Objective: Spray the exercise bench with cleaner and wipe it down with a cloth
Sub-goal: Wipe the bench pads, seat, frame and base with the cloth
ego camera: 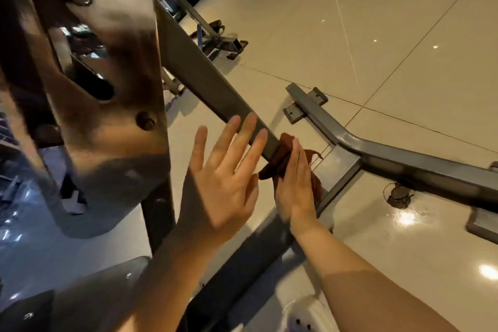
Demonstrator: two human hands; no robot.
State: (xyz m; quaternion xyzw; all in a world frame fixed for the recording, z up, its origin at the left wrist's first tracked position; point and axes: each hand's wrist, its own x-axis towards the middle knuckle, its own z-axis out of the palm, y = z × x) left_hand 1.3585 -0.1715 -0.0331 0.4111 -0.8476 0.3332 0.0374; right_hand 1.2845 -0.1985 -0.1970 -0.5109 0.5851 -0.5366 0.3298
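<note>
No readable text, labels, brands or numbers anywhere — not on the grey bench frame point(215, 94), nor on the dark red cloth point(280, 162) — too blurred.

Glossy beige tiled floor point(377, 35), thin grout lines, bright light glare at lower right. Grey steel bench frame point(404, 167) sits directly on it: a bent base tube with flat bolt-down foot plates point(305, 105) flush on the tile, another flat plate at right edge. Diagonal grey bar point(204, 81) slopes down to the base. Round dark floor fitting point(398, 194) just beside the base tube. A second frame with small wheels point(218, 27) stands on the floor further back. White shoe point(301, 315) on the tile at bottom.
</note>
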